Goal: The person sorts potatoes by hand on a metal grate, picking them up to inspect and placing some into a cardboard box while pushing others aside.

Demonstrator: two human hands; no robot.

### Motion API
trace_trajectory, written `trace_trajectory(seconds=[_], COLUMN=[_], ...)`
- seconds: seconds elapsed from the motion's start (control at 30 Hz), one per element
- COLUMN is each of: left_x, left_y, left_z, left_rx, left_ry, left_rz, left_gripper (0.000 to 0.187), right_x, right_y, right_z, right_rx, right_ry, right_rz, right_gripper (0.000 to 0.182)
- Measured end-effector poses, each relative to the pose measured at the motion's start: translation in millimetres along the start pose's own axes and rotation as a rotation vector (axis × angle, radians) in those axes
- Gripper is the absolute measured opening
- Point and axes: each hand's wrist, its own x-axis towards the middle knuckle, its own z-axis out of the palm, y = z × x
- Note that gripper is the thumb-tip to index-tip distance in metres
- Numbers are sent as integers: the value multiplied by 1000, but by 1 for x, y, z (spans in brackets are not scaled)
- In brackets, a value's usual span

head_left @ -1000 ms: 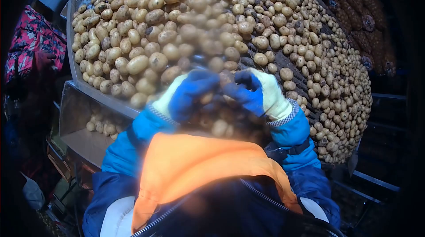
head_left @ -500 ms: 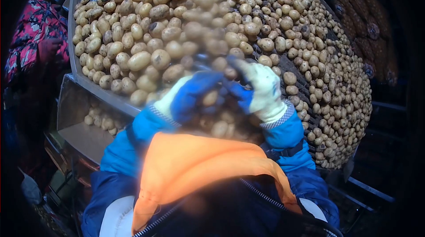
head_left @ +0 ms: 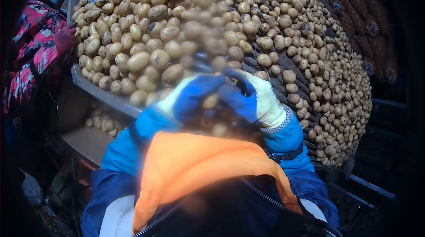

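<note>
Both my hands wear blue-and-white gloves and are close together over the near edge of a heap of potatoes (head_left: 139,61). My left hand (head_left: 195,97) has its fingers curled together, pointing right, with a potato (head_left: 210,101) against their inner side. On the right, my right hand (head_left: 249,97) faces it, fingers bent but apart, with a dark gap between them. No potato shows in that hand. Another potato (head_left: 219,129) lies below the hands, near my orange collar. A smear on the view blurs the middle, so the fingertips are hard to make out.
The potatoes lie on a dark slatted surface (head_left: 283,71) with a metal rim (head_left: 104,97). A lower metal bin (head_left: 84,141) with more potatoes stands at left. Another person's pink patterned sleeve (head_left: 42,60) is at the left edge. Full net sacks (head_left: 367,29) are stacked at the right.
My right hand has dropped slightly and its raised finger has bent toward the left hand. At left, the other person's gloved hand has come to the table rim.
</note>
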Motion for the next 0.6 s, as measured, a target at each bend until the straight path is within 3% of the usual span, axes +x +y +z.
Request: trace_trajectory(seconds=[0.1,0.2,0.3,0.4,0.6], left_x=[0,2,4,4,18], left_y=[2,-4,-4,-4,-18], left_z=[-3,-8,-8,-1,-18], left_rx=[-39,-75,-109,-169,-501], left_ry=[-63,-75,-96,-115,-126], left_rz=[-74,-92,-81,-58,-227], left_gripper=[44,44,45,45,36], right_x=[8,9,12,4,14], right_y=[2,-8,-14,2,3], right_z=[-8,-9,-11,11,11], right_rx=[-314,-369,-418,-113,227], right_ry=[25,-20,-90,140,242], right_rz=[-234,-153,-244,29,317], right_gripper=[44,36,28,22,23])
